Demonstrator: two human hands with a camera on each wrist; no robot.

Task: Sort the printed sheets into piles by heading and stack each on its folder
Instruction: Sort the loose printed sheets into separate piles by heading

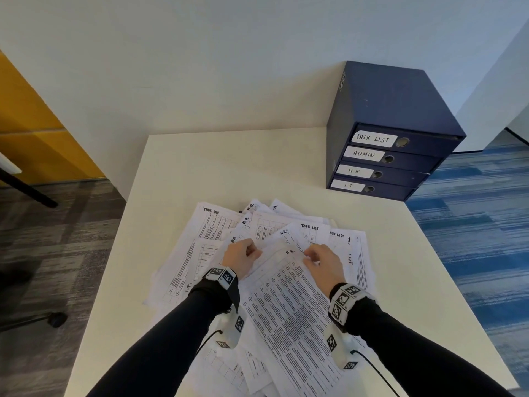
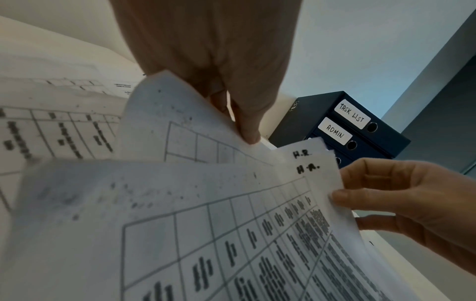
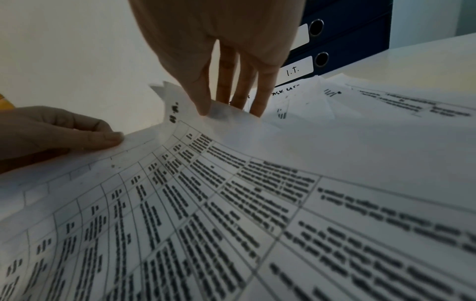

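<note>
The H.R. sheets (image 1: 286,285) sit at the middle of the table, on top of a big messy heap of printed sheets (image 1: 200,253). The top end of these few pages is lifted up a little. The left hand (image 1: 240,256) pinches the top left edge between thumb and fingers. The right hand (image 1: 323,262) pinches the top right corner with its thumb on top and fingers below. In the left wrist view two pages show "H.R." one behind the other.

To do this step well, I think the hands should hold the pages lightly and tap the edges even, so they make one neat pile. It looks wise to read each heading before adding a page, because pages marked "TASK LIST" lie just beside, at 1 o'clock. Thin paper bends and slips, so lifting slowly should keep the heap below from sliding.

At 1 o'clock, well apart from the heap, four dark blue folders (image 1: 383,164) lie stacked in the table's far right corner. Their labels read TASK LIST, ADMIN, HR and IT from top to bottom. No pile rests on a folder yet.

The table (image 1: 229,167) is cream and smooth. A pale wall stands at 12 o'clock. Blue carpet (image 1: 472,224) lies at 3 o'clock, grey floor at 9 o'clock, and a yellow panel (image 1: 28,124) at 10 o'clock.
</note>
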